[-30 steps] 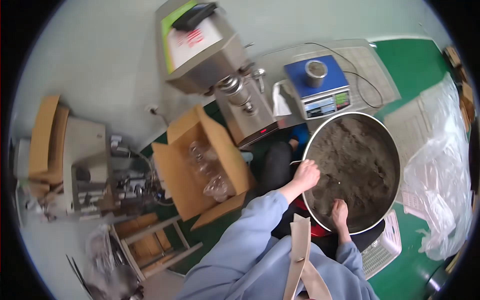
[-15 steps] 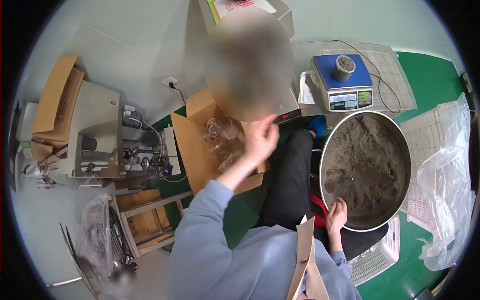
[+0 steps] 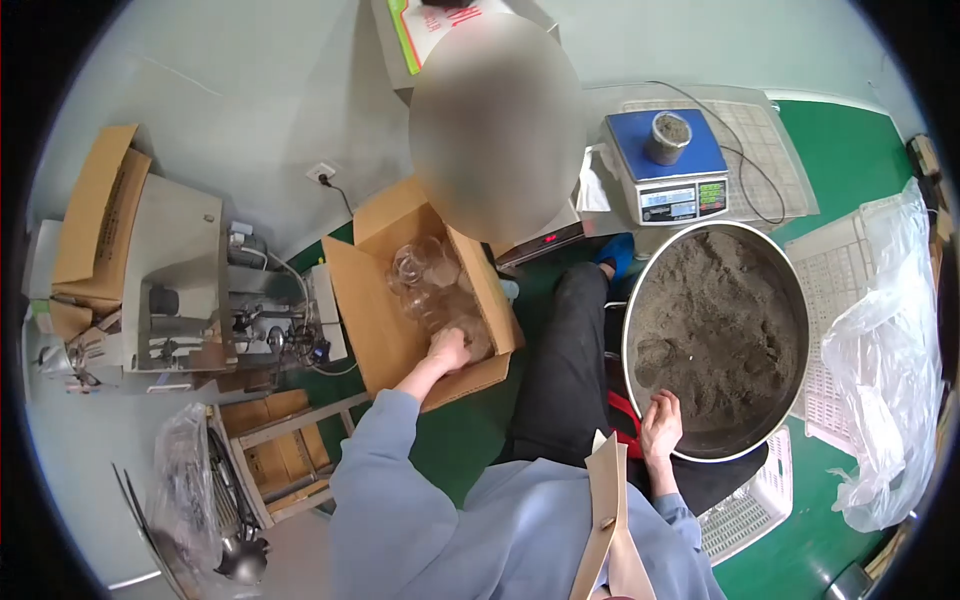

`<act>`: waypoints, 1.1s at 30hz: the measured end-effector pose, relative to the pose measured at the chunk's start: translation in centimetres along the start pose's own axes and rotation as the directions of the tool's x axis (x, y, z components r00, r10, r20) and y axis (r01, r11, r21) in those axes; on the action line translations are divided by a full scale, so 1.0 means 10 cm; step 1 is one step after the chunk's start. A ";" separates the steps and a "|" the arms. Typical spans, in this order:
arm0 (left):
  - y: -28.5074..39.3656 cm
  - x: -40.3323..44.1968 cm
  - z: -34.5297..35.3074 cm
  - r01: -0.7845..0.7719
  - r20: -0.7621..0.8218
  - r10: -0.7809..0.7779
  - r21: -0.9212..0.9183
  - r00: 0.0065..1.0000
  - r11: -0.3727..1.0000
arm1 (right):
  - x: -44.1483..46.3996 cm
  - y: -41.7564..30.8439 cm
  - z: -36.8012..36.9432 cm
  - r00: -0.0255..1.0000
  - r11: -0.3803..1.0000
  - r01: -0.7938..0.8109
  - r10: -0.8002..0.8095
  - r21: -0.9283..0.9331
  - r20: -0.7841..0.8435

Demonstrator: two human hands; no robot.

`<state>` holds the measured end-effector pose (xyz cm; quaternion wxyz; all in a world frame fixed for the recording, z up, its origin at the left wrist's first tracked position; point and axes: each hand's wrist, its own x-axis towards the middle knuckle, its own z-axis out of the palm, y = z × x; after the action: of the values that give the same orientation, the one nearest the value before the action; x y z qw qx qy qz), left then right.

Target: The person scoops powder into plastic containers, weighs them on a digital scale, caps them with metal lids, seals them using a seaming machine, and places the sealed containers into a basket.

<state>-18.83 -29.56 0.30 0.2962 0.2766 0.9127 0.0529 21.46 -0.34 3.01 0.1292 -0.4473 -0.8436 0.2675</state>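
My left hand (image 3: pixel 449 350) is down inside an open cardboard box (image 3: pixel 350 315), its fingers curled at one of several clear plastic jars (image 3: pixel 425 300). The fingertips are partly hidden among the jars. At the near left edge of a large round metal basin (image 3: pixel 803 330), my right hand (image 3: pixel 661 425) has its fingers closed over the rim. Grey-brown powder (image 3: pixel 715 310) fills much of the basin, with a hollow at its left side. The basin sits beside my right leg.
A blue-topped digital scale (image 3: pixel 668 165) carries a clear jar of powder (image 3: pixel 669 137). White plastic crates (image 3: pixel 828 270) and a clear plastic bag (image 3: pixel 880 360) lie at right. Metal machinery (image 3: pixel 180 270) stands left. A blurred patch covers the area beyond the box.
My left hand has moved down and left, from above the box's right side into it among the jars. My right hand stays at the basin's rim. The view has shifted slightly.
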 end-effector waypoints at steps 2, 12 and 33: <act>0.17 0.09 -0.09 0.073 0.070 -0.081 0.106 0.994 0.992 | 0.00 0.04 0.04 1.000 1.000 -0.011 0.011 0.013 -0.019; -0.73 0.67 0.93 0.038 -0.119 -0.061 -0.185 0.991 0.982 | 0.00 0.01 0.01 0.999 1.000 -0.022 0.022 0.015 -0.044; 0.15 -0.15 -0.02 0.219 -0.087 -0.212 0.068 0.973 0.973 | -0.02 0.10 0.06 0.998 0.998 -0.059 0.059 0.003 0.013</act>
<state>-17.26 -29.13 1.61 0.2529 0.1848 0.9497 -0.0041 21.96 -0.26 1.92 0.1164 -0.4700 -0.8305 0.2753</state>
